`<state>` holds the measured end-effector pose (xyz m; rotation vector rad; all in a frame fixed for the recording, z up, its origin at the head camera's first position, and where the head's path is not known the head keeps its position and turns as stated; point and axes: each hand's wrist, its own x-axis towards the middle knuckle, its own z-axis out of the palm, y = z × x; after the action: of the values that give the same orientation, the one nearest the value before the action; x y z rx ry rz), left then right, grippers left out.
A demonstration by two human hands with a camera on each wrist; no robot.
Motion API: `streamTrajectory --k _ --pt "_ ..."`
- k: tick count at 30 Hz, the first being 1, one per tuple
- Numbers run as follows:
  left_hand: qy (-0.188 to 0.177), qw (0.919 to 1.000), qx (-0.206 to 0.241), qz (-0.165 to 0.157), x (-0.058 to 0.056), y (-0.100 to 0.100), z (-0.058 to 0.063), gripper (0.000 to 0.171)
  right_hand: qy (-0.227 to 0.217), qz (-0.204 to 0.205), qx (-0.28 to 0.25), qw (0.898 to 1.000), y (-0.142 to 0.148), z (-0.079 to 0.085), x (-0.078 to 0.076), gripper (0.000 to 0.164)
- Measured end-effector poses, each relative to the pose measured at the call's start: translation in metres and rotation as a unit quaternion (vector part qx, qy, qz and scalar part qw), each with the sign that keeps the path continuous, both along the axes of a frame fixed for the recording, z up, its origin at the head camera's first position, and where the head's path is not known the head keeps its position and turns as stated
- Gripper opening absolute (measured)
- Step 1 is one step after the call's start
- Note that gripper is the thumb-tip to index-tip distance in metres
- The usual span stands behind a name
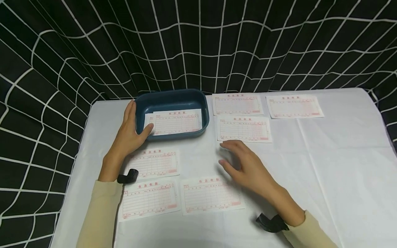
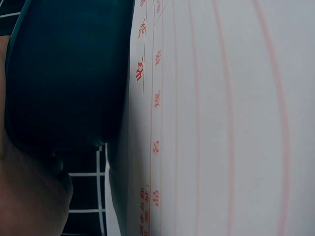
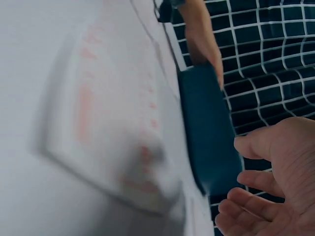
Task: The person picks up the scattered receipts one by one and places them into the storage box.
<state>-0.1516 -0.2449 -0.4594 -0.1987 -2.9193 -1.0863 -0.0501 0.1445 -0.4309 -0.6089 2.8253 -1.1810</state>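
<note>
From above, in the head view, the left hand point(image 1: 125, 137) holds the left end of the blue tray point(image 1: 172, 98), fingers along its outside, thumb over the front rim; a tug there could skew it and slide the loose slips in the tray point(image 1: 176, 122). The right hand point(image 1: 245, 165) hangs with thumb and fingers well apart, nothing between them, just short of the front right slip point(image 1: 244, 129). That paper lies so close to the back right slip point(image 1: 237, 104) that a careless pinch might catch both, or crease one. The far right slip point(image 1: 294, 106) lies apart on the white cloth point(image 1: 341, 172). Nearer the person are three more, and the left strap point(image 1: 128, 176) hangs by the upper left slip point(image 1: 154, 163), where a dragging wrist could shift it. Behind everything stands the gridded black sheet point(image 1: 198, 44). In the left wrist view, a printed slip crowds the foreground and the tray fills the upper left; most of that hand is cut off, so I cannot tell its hold from there. In the right wrist view, the thumb and fingers are parted and bare, the tray beyond them, a blurred slip alongside.
</note>
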Motion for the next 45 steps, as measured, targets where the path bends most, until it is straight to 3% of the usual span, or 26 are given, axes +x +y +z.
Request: streamTrajectory --k 12,19,30,45 --pt "-0.004 1.0 -0.007 0.003 0.0 -0.004 -0.001 0.101 0.005 0.001 0.07 0.998 0.009 -0.022 0.046 0.053" --pt "0.0 1.0 -0.003 0.005 -0.001 -0.003 0.0 0.102 0.023 -0.001 0.092 0.996 0.009 -0.027 0.061 0.052" --pt "0.004 1.0 -0.001 0.002 -0.002 -0.002 -0.001 0.101 0.07 -0.014 0.102 0.992 0.013 -0.037 0.075 0.069" --pt "0.005 0.9999 0.009 -0.002 -0.002 -0.004 -0.002 0.101 0.074 -0.023 0.113 0.991 0.01 -0.033 0.082 0.07"
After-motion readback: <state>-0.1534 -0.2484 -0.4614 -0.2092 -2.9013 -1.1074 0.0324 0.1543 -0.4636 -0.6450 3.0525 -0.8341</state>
